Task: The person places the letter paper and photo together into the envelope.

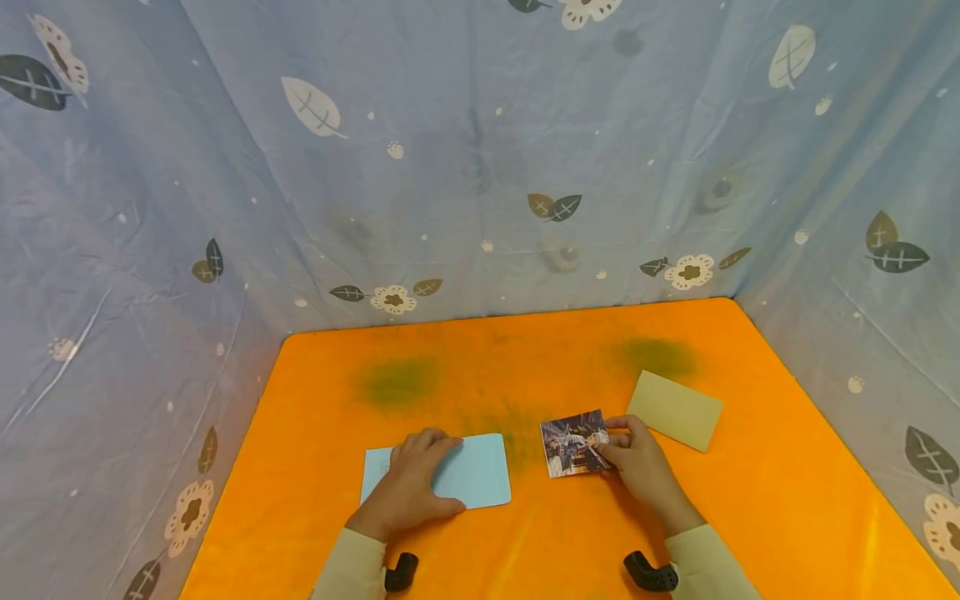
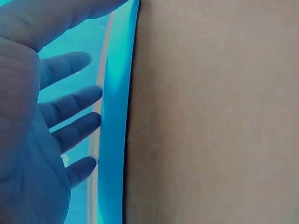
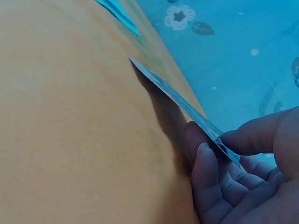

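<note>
A light blue envelope (image 1: 474, 471) lies on the orange table, left of centre. My left hand (image 1: 412, 479) rests across it, thumb by the near edge and fingers toward the far edge. In the left wrist view the fingers (image 2: 77, 105) look spread and fairly straight beside the blue paper. My right hand (image 1: 641, 462) pinches a printed picture card (image 1: 570, 446) by its right edge, thumb on top and fingers beneath. The right wrist view shows the card (image 3: 180, 100) held tilted above the table, its left corner pointing away from the hand.
A yellowish-tan envelope or folded paper (image 1: 675, 410) lies to the right, just beyond my right hand. Blue patterned curtains (image 1: 480, 167) enclose the orange table (image 1: 525, 358) at the back and sides. Black curved pieces (image 1: 651, 572) sit by both wrists.
</note>
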`<state>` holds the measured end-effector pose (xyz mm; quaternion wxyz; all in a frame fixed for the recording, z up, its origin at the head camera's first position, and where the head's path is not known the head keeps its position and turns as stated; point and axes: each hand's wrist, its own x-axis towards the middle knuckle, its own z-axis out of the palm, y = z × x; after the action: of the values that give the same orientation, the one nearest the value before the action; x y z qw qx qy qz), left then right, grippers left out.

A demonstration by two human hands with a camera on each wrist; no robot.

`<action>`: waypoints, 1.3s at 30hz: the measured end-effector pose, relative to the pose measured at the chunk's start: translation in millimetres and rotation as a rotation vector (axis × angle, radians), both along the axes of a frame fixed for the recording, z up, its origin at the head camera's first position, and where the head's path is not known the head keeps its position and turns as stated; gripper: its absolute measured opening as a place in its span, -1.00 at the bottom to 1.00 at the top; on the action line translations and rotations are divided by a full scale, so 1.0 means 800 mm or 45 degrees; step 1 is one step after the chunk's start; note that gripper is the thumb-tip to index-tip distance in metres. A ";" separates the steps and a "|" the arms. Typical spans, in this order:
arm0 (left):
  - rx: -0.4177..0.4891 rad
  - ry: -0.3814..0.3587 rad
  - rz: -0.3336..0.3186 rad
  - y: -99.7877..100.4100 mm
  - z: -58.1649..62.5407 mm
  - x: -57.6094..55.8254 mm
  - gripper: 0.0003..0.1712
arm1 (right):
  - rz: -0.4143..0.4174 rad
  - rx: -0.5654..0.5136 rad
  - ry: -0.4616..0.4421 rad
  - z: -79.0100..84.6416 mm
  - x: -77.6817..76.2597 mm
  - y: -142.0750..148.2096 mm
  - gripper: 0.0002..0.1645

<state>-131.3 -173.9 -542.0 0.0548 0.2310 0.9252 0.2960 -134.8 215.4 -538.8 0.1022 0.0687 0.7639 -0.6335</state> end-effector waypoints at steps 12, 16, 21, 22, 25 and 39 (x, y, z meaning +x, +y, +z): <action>-0.022 0.033 0.006 0.000 0.000 -0.003 0.02 | -0.047 -0.093 -0.035 -0.004 -0.003 0.000 -0.48; -0.032 -0.001 0.027 -0.001 0.001 -0.002 0.12 | -0.058 -0.105 -0.052 -0.006 -0.004 0.000 -0.47; -0.047 -0.017 0.033 -0.002 0.000 -0.003 0.12 | -0.062 -0.115 -0.062 -0.005 -0.003 0.000 -0.46; -0.044 -0.018 0.030 -0.002 0.000 -0.004 0.11 | -0.063 -0.118 -0.061 -0.005 -0.003 0.000 -0.46; -0.038 -0.029 0.021 -0.001 0.000 -0.004 0.09 | -0.065 -0.128 -0.055 -0.003 -0.002 -0.001 -0.46; -0.026 -0.041 0.007 0.004 0.003 -0.004 0.10 | -0.056 -0.182 -0.051 0.002 0.008 -0.017 -0.49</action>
<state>-134.4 -170.8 -539.3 0.0711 0.2230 0.9278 0.2904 -128.7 202.0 -537.2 0.1081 0.0907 0.7128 -0.6871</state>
